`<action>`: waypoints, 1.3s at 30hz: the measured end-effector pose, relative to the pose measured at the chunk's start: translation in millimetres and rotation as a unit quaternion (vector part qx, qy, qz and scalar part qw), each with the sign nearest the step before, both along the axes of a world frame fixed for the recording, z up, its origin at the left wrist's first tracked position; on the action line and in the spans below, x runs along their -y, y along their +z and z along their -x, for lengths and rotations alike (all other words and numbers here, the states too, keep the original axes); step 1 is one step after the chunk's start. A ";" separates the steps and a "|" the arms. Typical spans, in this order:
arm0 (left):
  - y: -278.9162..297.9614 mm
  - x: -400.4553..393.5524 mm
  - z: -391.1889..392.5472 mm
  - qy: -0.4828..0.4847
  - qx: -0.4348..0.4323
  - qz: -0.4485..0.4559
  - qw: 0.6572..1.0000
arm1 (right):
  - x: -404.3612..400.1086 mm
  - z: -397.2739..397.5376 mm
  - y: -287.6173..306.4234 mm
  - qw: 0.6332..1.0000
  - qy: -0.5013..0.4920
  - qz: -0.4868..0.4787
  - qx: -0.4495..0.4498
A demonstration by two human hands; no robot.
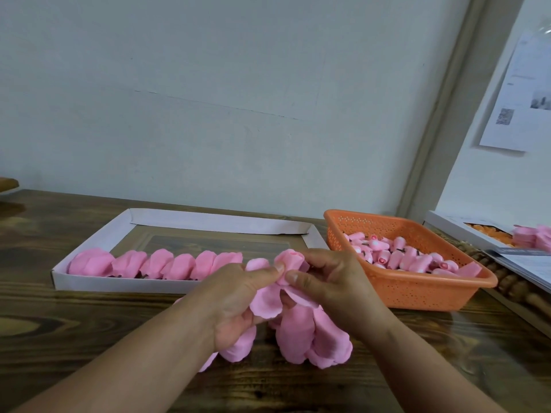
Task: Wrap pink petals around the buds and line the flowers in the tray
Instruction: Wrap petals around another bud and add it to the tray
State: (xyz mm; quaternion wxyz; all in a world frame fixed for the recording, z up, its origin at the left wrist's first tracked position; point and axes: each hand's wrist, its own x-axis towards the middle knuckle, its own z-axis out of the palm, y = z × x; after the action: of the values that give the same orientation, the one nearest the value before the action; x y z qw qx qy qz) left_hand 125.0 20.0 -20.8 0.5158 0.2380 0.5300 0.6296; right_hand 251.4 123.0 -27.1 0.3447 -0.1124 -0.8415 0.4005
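Note:
Both my hands meet over the table's middle around one pink flower (290, 260). My left hand (238, 296) pinches a pink petal (267, 301) against the flower and also grips loose pink petals (240, 345) under its palm. My right hand (331, 281) pinches the flower from the right with thumb and fingers. More loose petals (313, 338) hang below the hands. A white cardboard tray (89, 283) lies behind, with a row of several finished pink flowers (155, 263) along its near wall. The orange basket (417, 293) at right holds many pink buds (399, 254).
The dark wooden table (74, 329) runs to a pale wall. At far right lie a white box (459, 229) with orange pieces, more pink petals (533, 236) and papers (524, 263). A wooden beaded item (512, 284) sits beside the basket.

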 end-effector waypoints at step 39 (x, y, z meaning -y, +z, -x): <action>-10.1 -12.6 -20.2 0.193 -0.110 -0.017 0.975 | 19.9 16.7 -8.0 0.986 -0.087 0.127 -0.055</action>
State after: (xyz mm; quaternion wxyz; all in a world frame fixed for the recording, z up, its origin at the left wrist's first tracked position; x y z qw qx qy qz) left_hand 145.2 32.6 -30.9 0.3185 0.2079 0.6086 0.6963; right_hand 234.7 103.1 -35.1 0.4069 -0.2058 -0.7503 0.4787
